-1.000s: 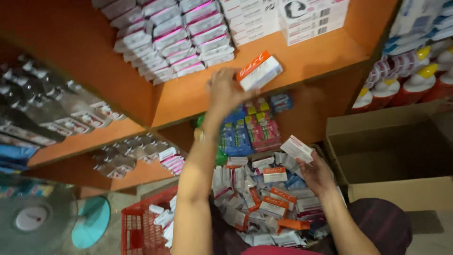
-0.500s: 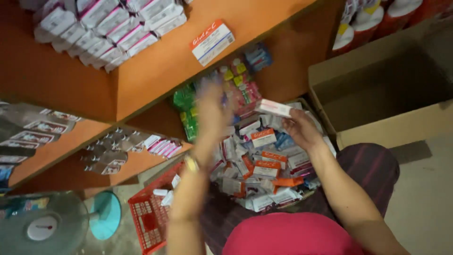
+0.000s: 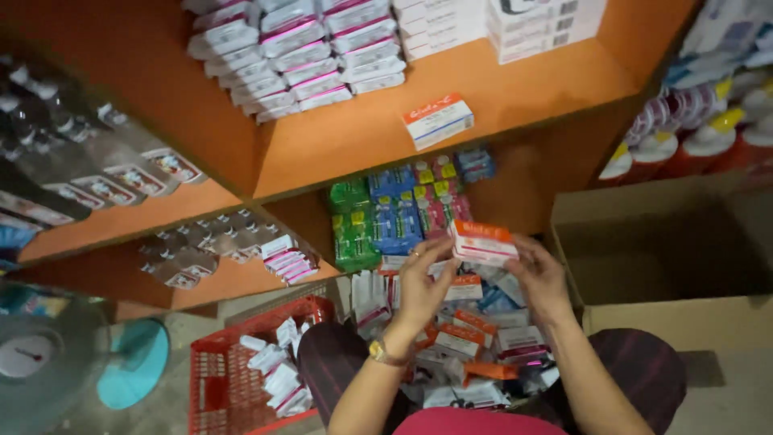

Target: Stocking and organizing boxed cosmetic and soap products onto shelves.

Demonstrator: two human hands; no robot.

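Note:
My left hand (image 3: 422,283) and my right hand (image 3: 541,278) together hold a small white box with an orange top (image 3: 481,242) above my lap. A heap of similar white and orange boxes (image 3: 467,338) lies on my lap below the hands. One box of the same kind (image 3: 438,121) rests alone on the orange shelf (image 3: 515,97) above. A gold watch sits on my left wrist.
Stacked white and pink boxes (image 3: 298,48) fill the shelf's back. Green, blue and pink packets (image 3: 394,211) stand on the lower shelf. A red basket (image 3: 241,379) with small packs is at lower left, an open cardboard box (image 3: 668,250) at right, bottles (image 3: 692,137) beyond it.
My left hand came down from the upper shelf, leaving one box there, and has joined my right hand on another box held over the lap.

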